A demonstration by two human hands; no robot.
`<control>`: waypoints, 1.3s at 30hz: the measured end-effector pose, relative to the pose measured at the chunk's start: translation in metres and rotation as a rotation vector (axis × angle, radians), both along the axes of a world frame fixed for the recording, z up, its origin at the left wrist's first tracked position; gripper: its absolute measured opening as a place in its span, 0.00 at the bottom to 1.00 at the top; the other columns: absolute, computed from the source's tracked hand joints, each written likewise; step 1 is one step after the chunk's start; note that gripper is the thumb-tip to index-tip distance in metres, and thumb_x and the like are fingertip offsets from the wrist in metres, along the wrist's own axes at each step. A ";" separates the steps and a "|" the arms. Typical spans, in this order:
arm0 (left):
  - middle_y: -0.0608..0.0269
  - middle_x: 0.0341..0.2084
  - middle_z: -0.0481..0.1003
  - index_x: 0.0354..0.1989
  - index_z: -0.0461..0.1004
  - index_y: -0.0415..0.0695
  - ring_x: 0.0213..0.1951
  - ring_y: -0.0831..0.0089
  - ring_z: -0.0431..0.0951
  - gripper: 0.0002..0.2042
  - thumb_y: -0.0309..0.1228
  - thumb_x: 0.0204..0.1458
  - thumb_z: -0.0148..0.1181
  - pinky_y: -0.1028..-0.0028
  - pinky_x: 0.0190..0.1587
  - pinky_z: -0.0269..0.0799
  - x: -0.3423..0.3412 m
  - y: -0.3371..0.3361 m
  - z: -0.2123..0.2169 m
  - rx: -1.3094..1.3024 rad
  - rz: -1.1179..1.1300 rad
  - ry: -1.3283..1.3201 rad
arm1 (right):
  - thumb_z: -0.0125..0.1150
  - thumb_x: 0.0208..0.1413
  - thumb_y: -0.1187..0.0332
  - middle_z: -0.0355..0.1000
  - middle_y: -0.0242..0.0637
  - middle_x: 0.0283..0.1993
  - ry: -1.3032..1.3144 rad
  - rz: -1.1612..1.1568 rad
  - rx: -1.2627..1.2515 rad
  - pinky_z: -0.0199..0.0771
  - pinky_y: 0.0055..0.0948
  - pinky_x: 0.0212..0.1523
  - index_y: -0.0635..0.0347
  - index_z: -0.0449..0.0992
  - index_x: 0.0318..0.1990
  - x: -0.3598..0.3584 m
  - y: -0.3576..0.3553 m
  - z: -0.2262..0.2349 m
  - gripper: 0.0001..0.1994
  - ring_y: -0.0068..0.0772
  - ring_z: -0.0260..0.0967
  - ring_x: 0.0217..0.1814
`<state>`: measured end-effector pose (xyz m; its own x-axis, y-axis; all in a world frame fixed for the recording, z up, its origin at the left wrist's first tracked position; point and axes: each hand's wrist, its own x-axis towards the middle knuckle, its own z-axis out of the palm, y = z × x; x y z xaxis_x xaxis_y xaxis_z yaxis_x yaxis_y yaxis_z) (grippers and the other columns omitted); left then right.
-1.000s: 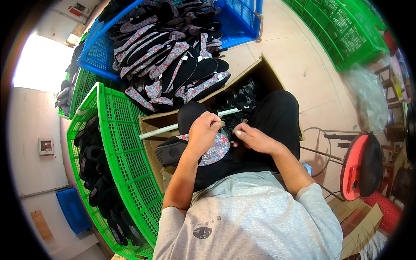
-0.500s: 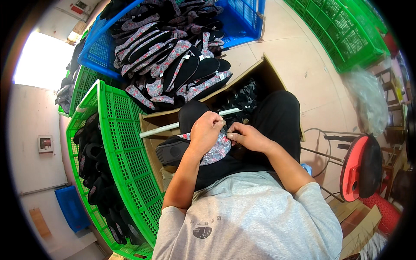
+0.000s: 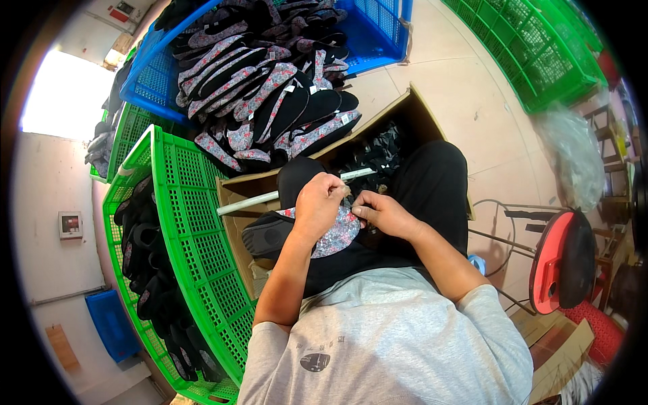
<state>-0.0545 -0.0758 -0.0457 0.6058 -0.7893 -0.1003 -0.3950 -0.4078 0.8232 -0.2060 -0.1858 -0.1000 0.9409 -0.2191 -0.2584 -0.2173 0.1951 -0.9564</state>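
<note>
Closest in, a grey shirt (image 3: 385, 331) is filling the lower middle, and bare forearms are reaching forward from its sleeves, bringing the hands together over the lap. The left hand (image 3: 318, 206) is lying over a flowered slipper (image 3: 339, 237), its fingers curling and their tips pressing together near the slipper's upper edge; whatever it is pinching is too small to tell. The right hand (image 3: 383, 213) is closing thumb and finger just beside it, at the same edge, and what it is gripping is not showing clearly either. The hands are probably working this close so that one is steadying while the other is handling something small. The slipper is resting on black trousers (image 3: 435, 179), which are seemingly serving as a support. A dark sole (image 3: 265, 237) is poking out left of the left forearm; I cannot tell whether it is part of the same slipper.

Just past the hands, a cardboard box (image 3: 424, 115) is standing open and holding dark pieces (image 3: 381, 145), while a pale rod (image 3: 250, 203) is lying across it, passing behind the left knee. On the left, a green crate (image 3: 202, 223) is containing black footwear (image 3: 152, 233), apparently within easy reach. Ahead, heaped flowered slippers (image 3: 236, 88) are spilling over the near side of a blue crate (image 3: 378, 40), leaning in rows, perhaps for saving room.
</note>
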 end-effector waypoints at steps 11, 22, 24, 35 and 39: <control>0.61 0.34 0.77 0.44 0.77 0.35 0.33 0.79 0.77 0.07 0.21 0.60 0.55 0.78 0.38 0.78 0.001 0.001 -0.009 -0.214 0.202 0.190 | 0.62 0.61 0.65 0.69 0.23 0.32 0.177 -0.130 0.274 0.62 0.16 0.29 0.59 0.74 0.42 0.010 0.005 0.014 0.09 0.13 0.63 0.30; 0.63 0.32 0.77 0.40 0.76 0.35 0.33 0.80 0.77 0.05 0.22 0.59 0.56 0.79 0.39 0.75 -0.001 0.001 -0.008 -0.227 0.253 0.082 | 0.62 0.60 0.67 0.67 0.24 0.25 0.122 -0.302 0.047 0.57 0.18 0.23 0.60 0.75 0.34 0.032 0.023 -0.003 0.07 0.13 0.59 0.23; 0.63 0.31 0.77 0.39 0.76 0.36 0.32 0.80 0.76 0.05 0.22 0.58 0.57 0.79 0.38 0.73 -0.001 0.001 -0.007 -0.204 0.234 0.011 | 0.60 0.61 0.67 0.66 0.23 0.23 0.117 -0.312 0.083 0.55 0.18 0.21 0.59 0.74 0.34 0.029 0.020 -0.012 0.07 0.13 0.56 0.21; 0.58 0.31 0.76 0.36 0.77 0.37 0.30 0.71 0.77 0.03 0.22 0.56 0.58 0.75 0.35 0.72 -0.005 0.004 0.011 -0.199 0.213 -0.075 | 0.54 0.64 0.65 0.58 0.20 0.19 0.176 -0.312 0.374 0.45 0.18 0.17 0.55 0.74 0.33 0.021 0.007 0.011 0.08 0.12 0.48 0.17; 0.61 0.31 0.76 0.37 0.77 0.35 0.32 0.78 0.76 0.04 0.21 0.57 0.57 0.79 0.36 0.72 -0.002 0.007 0.004 -0.278 0.272 0.065 | 0.57 0.63 0.63 0.58 0.20 0.19 0.155 -0.318 0.379 0.46 0.18 0.18 0.55 0.74 0.32 0.019 0.003 0.010 0.09 0.12 0.49 0.17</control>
<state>-0.0568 -0.0689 -0.0415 0.7959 -0.6033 0.0497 -0.2468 -0.2486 0.9366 -0.1870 -0.1825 -0.0902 0.7877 -0.3515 -0.5059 -0.2243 0.6011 -0.7670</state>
